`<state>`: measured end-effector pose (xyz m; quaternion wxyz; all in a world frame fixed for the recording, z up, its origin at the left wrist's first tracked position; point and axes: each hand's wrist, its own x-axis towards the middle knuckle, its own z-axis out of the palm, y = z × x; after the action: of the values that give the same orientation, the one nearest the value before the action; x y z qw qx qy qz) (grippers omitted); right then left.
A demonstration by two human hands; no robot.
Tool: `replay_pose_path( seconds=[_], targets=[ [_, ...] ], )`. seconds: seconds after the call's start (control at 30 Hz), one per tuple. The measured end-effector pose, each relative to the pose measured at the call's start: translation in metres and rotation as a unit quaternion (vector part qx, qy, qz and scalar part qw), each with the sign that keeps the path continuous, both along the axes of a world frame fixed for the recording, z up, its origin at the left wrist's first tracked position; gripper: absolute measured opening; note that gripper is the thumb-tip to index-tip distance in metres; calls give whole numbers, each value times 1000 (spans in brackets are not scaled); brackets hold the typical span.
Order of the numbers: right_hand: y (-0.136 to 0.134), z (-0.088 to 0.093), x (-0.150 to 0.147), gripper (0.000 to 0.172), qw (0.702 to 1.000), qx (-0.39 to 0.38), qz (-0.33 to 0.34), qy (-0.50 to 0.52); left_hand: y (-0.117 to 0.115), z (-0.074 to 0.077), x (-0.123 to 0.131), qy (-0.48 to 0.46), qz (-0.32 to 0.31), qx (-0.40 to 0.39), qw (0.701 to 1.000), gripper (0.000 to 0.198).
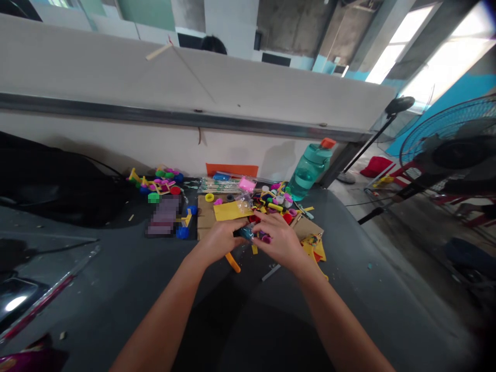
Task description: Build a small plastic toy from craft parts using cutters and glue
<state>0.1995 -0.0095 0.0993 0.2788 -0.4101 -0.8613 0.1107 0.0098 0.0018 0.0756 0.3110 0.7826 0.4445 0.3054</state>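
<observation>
My left hand (pixel 221 238) and my right hand (pixel 278 237) meet over the middle of a dark grey table (pixel 116 289). Both are closed around a small bluish-clear object (pixel 247 233) pinched between them; I cannot make out what it is. An orange handle (pixel 233 262) sticks out below my left hand. Just beyond the fingers lie a yellow sheet (pixel 231 211) on brown cardboard (pixel 205 217) and a heap of small coloured plastic pieces (pixel 276 201).
A teal water bottle (pixel 309 170) with an orange cap stands at the back right. More coloured pieces (pixel 158 182) lie at the back left by a black bag (pixel 46 181). A beige partition (pixel 194 93) backs the table. A fan (pixel 453 150) stands to the right.
</observation>
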Motion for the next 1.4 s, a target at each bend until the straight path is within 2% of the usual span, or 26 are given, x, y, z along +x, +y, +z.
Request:
replay_pose_path(
  seconds=[0.1,0.3,0.5,0.73,0.93,1.1,1.3,1.4],
  targets=[
    [0,-1,3,18,999,17,-28,-11,1,-1,-3,4,-14,-10,1000,23],
    [2,-2,3,22,999,-6,40,-22,1,-2,-5,36,-35,-26,998,19],
    [3,-10,-2,13,999,1,42,-8,2,-3,-2,91,-61,-44,993,22],
    [3,-5,1,14,996,-26,55,57,1,-2,0,44,-63,-60,995,29],
    [6,-3,8,15,996,-43,33,66,1,4,-4,21,-36,-69,997,29],
    [10,-6,13,25,998,-42,37,34,0,3,-3,50,-42,-13,998,33],
    [8,-6,12,21,999,-27,4,17,1,-2,-1,83,-17,105,991,28],
    [8,-7,10,19,1000,-11,-7,6,1,-3,-2,98,-8,137,986,29]
  ],
)
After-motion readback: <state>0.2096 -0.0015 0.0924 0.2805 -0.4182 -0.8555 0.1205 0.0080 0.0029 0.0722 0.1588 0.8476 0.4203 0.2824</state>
